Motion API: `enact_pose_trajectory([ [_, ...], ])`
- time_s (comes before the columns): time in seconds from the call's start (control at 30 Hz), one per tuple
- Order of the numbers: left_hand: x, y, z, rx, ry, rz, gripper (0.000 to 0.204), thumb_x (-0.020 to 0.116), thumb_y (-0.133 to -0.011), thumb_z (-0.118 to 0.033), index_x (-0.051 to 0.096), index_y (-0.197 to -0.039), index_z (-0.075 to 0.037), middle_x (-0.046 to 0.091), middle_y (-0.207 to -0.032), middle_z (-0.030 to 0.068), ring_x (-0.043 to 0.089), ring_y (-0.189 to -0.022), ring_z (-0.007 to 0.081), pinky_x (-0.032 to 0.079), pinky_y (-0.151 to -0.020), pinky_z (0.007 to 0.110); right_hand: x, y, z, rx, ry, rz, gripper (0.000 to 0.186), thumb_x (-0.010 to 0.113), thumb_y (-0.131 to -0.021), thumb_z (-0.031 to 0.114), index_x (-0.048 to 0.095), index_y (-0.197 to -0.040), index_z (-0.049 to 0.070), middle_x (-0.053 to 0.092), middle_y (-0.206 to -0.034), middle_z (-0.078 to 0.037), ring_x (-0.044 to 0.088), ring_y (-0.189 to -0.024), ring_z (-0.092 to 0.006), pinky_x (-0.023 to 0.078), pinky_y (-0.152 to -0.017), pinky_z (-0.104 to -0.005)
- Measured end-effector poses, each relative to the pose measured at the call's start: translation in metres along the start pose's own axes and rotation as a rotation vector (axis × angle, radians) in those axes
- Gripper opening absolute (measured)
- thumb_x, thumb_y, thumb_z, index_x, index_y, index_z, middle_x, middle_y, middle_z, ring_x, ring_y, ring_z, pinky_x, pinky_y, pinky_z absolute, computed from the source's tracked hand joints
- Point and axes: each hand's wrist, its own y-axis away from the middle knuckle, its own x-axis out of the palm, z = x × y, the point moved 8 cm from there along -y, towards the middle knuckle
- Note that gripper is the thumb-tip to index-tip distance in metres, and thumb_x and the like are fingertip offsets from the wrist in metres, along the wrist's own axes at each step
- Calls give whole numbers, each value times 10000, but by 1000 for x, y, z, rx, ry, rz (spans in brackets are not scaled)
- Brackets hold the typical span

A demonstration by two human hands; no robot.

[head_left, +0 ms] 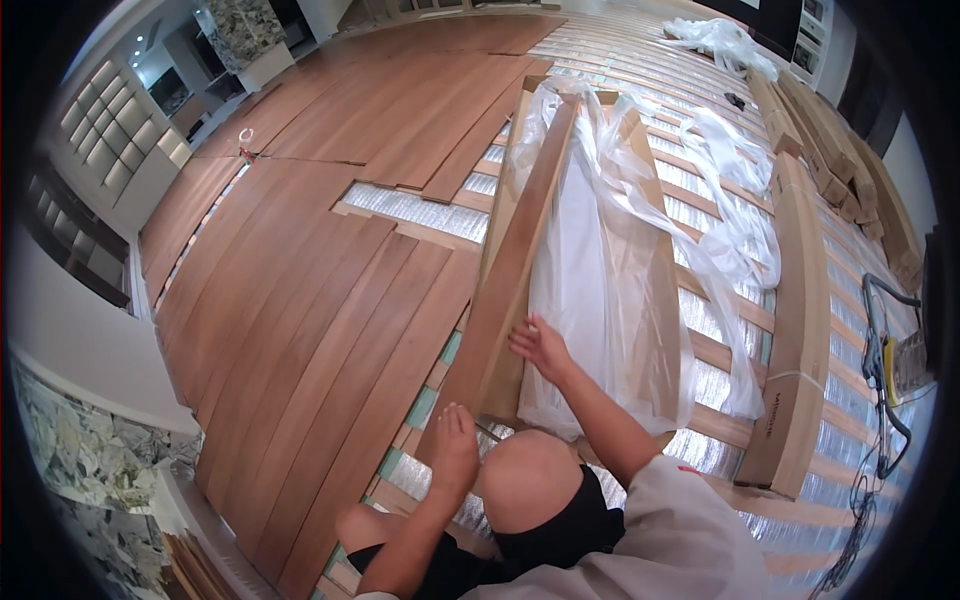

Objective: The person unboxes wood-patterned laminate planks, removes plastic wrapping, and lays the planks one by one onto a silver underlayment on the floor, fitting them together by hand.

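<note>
A long reddish-brown floorboard lies lengthwise in front of me, tilted over the left side of an opened cardboard box. At the board's near end is my left hand, its fingers closed over the edge. My right hand is at the right edge of the same board, farther along it. Its fingers are partly spread, and whether the tips press on the board is hard to see. White foam sheet and clear plastic wrap fill the box beside the board.
Laid floorboards cover the left, with a stepped edge and a gap showing silver underlay. On the right, wooden battens cross the foil. A long closed carton, loose plastic, stacked cartons and a black cable lie there.
</note>
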Motion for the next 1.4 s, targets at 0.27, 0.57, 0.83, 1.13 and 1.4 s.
enact_pose_trajectory([
  [0.27, 32, 33, -44, 123, -133, 147, 594, 452, -902, -265, 324, -1404, 26, 297, -1440, 303, 277, -1357, 430, 206, -1123, 536, -20, -37, 2, -64, -74, -6, 345, 554, -924, 97, 478, -1217, -70, 568, -1194, -168, 556, -1076, -273, 464, -947, -416],
  [0.57, 36, 52, 89, -742, 399, 326, 572, 621, -850, -483, 577, -1040, 55, 617, -931, 252, 604, -892, 378, 461, -796, 429, -33, -1, -40, 29, -40, 92, 336, 537, -911, 61, 477, -1225, -44, 587, -1170, -135, 568, -1083, -250, 459, -955, -394],
  [0.83, -81, 70, 102, -831, 101, 292, 601, 650, -763, -586, 666, -883, 2, 646, -778, 248, 633, -786, 418, 486, -699, 481, 13, 2, -9, 163, -144, 125, 448, 571, -942, 318, 489, -1274, 28, 556, -1280, -92, 555, -1151, -225, 472, -961, -419],
  [1.13, -156, 79, 79, -788, -241, 177, 605, 657, -726, -642, 667, -857, -51, 655, -725, 193, 652, -708, 378, 510, -617, 479, 5, -109, 46, -70, -434, 26, 467, 601, -925, 319, 494, -1259, 10, 549, -1281, -118, 517, -1173, -290, 407, -1025, -426],
  [1.4, -231, 149, 77, -378, -541, -259, 540, 749, -649, -573, 510, -693, -91, 510, -622, 83, 532, -527, 287, 423, -461, 391, 93, 10, 29, 40, -440, 155, 541, 594, -916, 408, 469, -1322, 74, 494, -1362, -70, 449, -1252, -259, 340, -1076, -449],
])
